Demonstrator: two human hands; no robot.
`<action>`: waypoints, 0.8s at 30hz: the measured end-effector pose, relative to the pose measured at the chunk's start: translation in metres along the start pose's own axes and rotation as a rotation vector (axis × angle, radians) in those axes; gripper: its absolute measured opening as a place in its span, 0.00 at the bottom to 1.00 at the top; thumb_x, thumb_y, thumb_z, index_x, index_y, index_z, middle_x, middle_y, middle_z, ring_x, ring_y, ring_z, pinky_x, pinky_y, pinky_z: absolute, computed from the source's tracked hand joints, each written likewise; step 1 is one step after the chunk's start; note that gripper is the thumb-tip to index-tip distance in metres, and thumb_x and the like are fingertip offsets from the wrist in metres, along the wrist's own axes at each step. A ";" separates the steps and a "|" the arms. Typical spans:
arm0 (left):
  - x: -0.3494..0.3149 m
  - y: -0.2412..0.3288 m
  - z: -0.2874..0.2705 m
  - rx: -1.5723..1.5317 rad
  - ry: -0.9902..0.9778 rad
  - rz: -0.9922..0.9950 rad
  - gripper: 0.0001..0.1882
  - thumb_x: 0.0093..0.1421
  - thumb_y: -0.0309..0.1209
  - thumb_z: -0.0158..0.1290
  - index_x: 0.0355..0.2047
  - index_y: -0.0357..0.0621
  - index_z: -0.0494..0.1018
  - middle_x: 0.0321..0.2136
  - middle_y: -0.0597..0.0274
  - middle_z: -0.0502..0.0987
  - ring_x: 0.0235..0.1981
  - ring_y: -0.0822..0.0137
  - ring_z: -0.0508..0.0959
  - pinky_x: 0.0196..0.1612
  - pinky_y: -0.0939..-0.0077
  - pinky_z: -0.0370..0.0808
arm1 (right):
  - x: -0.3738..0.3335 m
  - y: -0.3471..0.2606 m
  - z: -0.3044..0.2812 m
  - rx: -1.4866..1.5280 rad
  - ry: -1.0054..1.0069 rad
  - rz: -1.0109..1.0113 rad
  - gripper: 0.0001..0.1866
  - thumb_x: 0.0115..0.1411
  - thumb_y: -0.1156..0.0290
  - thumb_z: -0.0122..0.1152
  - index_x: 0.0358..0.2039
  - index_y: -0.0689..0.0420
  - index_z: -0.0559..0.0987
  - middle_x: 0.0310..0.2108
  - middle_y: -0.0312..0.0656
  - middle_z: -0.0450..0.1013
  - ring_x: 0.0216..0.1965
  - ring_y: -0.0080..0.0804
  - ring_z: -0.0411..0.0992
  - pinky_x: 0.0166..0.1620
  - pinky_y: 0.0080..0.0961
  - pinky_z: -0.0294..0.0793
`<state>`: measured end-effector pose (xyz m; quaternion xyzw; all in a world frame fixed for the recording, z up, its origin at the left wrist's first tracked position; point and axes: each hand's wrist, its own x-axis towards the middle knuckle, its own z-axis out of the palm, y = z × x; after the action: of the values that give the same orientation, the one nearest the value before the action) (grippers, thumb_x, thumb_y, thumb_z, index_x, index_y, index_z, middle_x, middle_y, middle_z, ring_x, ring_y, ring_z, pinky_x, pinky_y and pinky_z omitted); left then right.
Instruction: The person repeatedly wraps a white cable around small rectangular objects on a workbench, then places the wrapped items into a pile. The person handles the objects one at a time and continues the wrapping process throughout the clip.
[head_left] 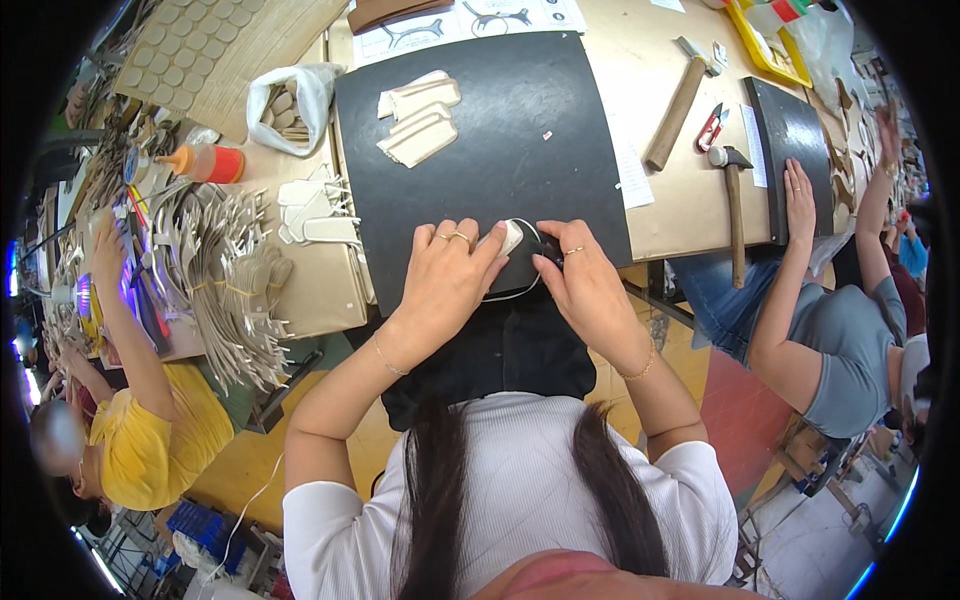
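Note:
On the near edge of a black work board (480,130), my left hand (455,268) pinches a small cream padded piece (512,237) between thumb and fingers. A thin white strap (515,294) loops from that piece toward my right hand (592,280). The fingers of my right hand are curled at the strap's other side, with something dark between thumb and forefinger; its tips are partly hidden. Farther up the board lie several overlapping cream pieces (418,115). Left of the board, a pile of cream pieces with thin straps (312,212) rests on the table.
To the left are bundled straps (225,265), an orange-tipped bottle (205,163) and a white bag of small pieces (290,110). Two hammers (735,200) and red-handled snips (712,127) lie right. Co-workers sit on both sides; one's hand (798,200) rests on another black board.

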<state>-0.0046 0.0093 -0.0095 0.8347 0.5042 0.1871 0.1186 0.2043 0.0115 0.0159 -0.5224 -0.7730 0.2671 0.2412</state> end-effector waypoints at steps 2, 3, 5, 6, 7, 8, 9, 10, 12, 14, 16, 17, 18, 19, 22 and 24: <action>0.000 0.001 0.000 -0.016 0.004 -0.011 0.19 0.61 0.34 0.63 0.52 0.48 0.79 0.32 0.63 0.71 0.35 0.61 0.72 0.43 0.64 0.65 | -0.001 -0.001 -0.002 -0.012 -0.015 -0.026 0.19 0.62 0.72 0.66 0.52 0.61 0.75 0.40 0.46 0.73 0.36 0.48 0.77 0.41 0.40 0.77; 0.000 0.001 0.001 -0.023 0.008 -0.018 0.20 0.61 0.35 0.64 0.53 0.48 0.79 0.32 0.63 0.71 0.35 0.61 0.72 0.43 0.64 0.65 | -0.002 -0.002 -0.002 0.013 -0.059 0.006 0.18 0.61 0.73 0.66 0.51 0.61 0.76 0.39 0.45 0.73 0.35 0.48 0.77 0.40 0.40 0.77; -0.001 0.001 0.002 -0.036 0.011 -0.030 0.20 0.60 0.35 0.64 0.53 0.49 0.79 0.31 0.63 0.71 0.35 0.61 0.72 0.43 0.64 0.64 | -0.002 -0.003 -0.004 0.031 -0.159 0.079 0.16 0.60 0.74 0.67 0.49 0.60 0.79 0.36 0.44 0.73 0.34 0.48 0.77 0.39 0.41 0.78; -0.001 0.001 0.002 -0.043 0.011 -0.035 0.19 0.61 0.35 0.64 0.52 0.49 0.79 0.31 0.63 0.71 0.35 0.61 0.72 0.43 0.64 0.64 | -0.001 -0.004 -0.003 0.005 -0.153 0.086 0.15 0.60 0.73 0.66 0.48 0.59 0.81 0.35 0.44 0.73 0.33 0.48 0.77 0.38 0.41 0.78; -0.001 0.000 0.003 -0.052 0.013 -0.043 0.19 0.61 0.35 0.64 0.52 0.49 0.79 0.31 0.63 0.71 0.36 0.61 0.72 0.43 0.64 0.64 | 0.000 -0.005 -0.002 -0.027 -0.156 0.100 0.15 0.60 0.73 0.66 0.48 0.58 0.82 0.34 0.43 0.73 0.32 0.48 0.77 0.37 0.41 0.78; -0.001 0.000 0.003 -0.053 0.019 -0.043 0.19 0.61 0.35 0.64 0.52 0.49 0.79 0.31 0.63 0.71 0.36 0.61 0.72 0.43 0.64 0.64 | 0.002 -0.006 -0.001 -0.055 -0.160 0.107 0.14 0.60 0.73 0.66 0.47 0.57 0.83 0.33 0.42 0.73 0.31 0.47 0.77 0.36 0.41 0.78; -0.002 0.000 0.004 -0.057 0.025 -0.044 0.19 0.61 0.35 0.64 0.52 0.49 0.79 0.32 0.63 0.71 0.36 0.61 0.72 0.43 0.64 0.64 | 0.003 -0.006 -0.001 -0.078 -0.156 0.101 0.14 0.60 0.73 0.66 0.47 0.57 0.84 0.33 0.42 0.73 0.30 0.47 0.77 0.35 0.40 0.78; -0.002 0.000 0.004 -0.061 0.031 -0.045 0.19 0.61 0.35 0.64 0.52 0.49 0.79 0.32 0.63 0.71 0.36 0.61 0.72 0.43 0.64 0.64 | 0.004 -0.006 0.000 -0.098 -0.150 0.087 0.14 0.60 0.72 0.66 0.47 0.56 0.84 0.33 0.41 0.73 0.29 0.46 0.77 0.34 0.40 0.78; -0.003 0.000 0.005 -0.065 0.043 -0.041 0.19 0.61 0.36 0.63 0.52 0.49 0.79 0.32 0.64 0.71 0.36 0.61 0.72 0.43 0.64 0.64 | 0.006 -0.007 0.002 -0.130 -0.144 0.068 0.15 0.60 0.72 0.66 0.48 0.56 0.85 0.32 0.41 0.72 0.28 0.46 0.77 0.32 0.39 0.78; -0.003 -0.001 0.006 -0.070 0.048 -0.041 0.19 0.61 0.36 0.63 0.52 0.49 0.79 0.32 0.64 0.72 0.36 0.61 0.72 0.43 0.64 0.64 | 0.006 -0.007 0.002 -0.154 -0.142 0.057 0.15 0.60 0.72 0.66 0.48 0.56 0.85 0.32 0.41 0.72 0.28 0.45 0.77 0.32 0.38 0.78; -0.003 -0.001 0.006 -0.074 0.047 -0.044 0.19 0.61 0.36 0.63 0.52 0.49 0.79 0.32 0.64 0.72 0.36 0.61 0.72 0.43 0.63 0.64 | 0.007 -0.008 0.004 -0.160 -0.123 0.052 0.15 0.59 0.73 0.67 0.48 0.56 0.85 0.30 0.41 0.71 0.27 0.44 0.75 0.31 0.36 0.75; -0.004 -0.001 0.007 -0.076 0.047 -0.046 0.19 0.61 0.36 0.63 0.52 0.49 0.79 0.32 0.64 0.72 0.36 0.61 0.72 0.43 0.63 0.64 | 0.007 -0.008 0.004 -0.162 -0.113 0.049 0.15 0.59 0.74 0.68 0.48 0.56 0.86 0.29 0.42 0.71 0.26 0.43 0.74 0.31 0.36 0.74; -0.004 -0.001 0.007 -0.078 0.045 -0.049 0.19 0.61 0.36 0.63 0.52 0.49 0.79 0.32 0.64 0.72 0.36 0.61 0.72 0.43 0.63 0.64 | 0.006 -0.009 0.005 -0.187 -0.107 0.040 0.15 0.59 0.73 0.68 0.48 0.56 0.86 0.29 0.41 0.71 0.26 0.43 0.74 0.31 0.36 0.74; -0.004 -0.001 0.007 -0.081 0.044 -0.053 0.19 0.61 0.36 0.63 0.52 0.49 0.79 0.32 0.64 0.72 0.36 0.61 0.72 0.43 0.63 0.64 | 0.006 -0.010 0.007 -0.213 -0.102 0.032 0.15 0.59 0.73 0.68 0.47 0.56 0.86 0.28 0.41 0.71 0.25 0.43 0.75 0.30 0.36 0.74; -0.004 -0.001 0.008 -0.072 0.050 -0.049 0.18 0.61 0.37 0.63 0.52 0.49 0.79 0.32 0.64 0.71 0.36 0.61 0.72 0.43 0.64 0.64 | 0.005 -0.012 0.010 -0.300 -0.105 0.001 0.15 0.59 0.73 0.66 0.47 0.56 0.85 0.29 0.40 0.71 0.25 0.43 0.76 0.30 0.37 0.76; -0.004 -0.002 0.008 -0.065 0.048 -0.048 0.18 0.61 0.37 0.63 0.52 0.49 0.79 0.32 0.64 0.71 0.36 0.62 0.72 0.43 0.64 0.64 | 0.006 -0.012 0.011 -0.323 -0.094 -0.013 0.15 0.59 0.74 0.65 0.47 0.56 0.85 0.30 0.41 0.71 0.24 0.43 0.77 0.29 0.37 0.77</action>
<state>-0.0042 0.0067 -0.0187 0.8134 0.5203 0.2207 0.1381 0.1869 0.0113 0.0166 -0.5363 -0.8197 0.1621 0.1193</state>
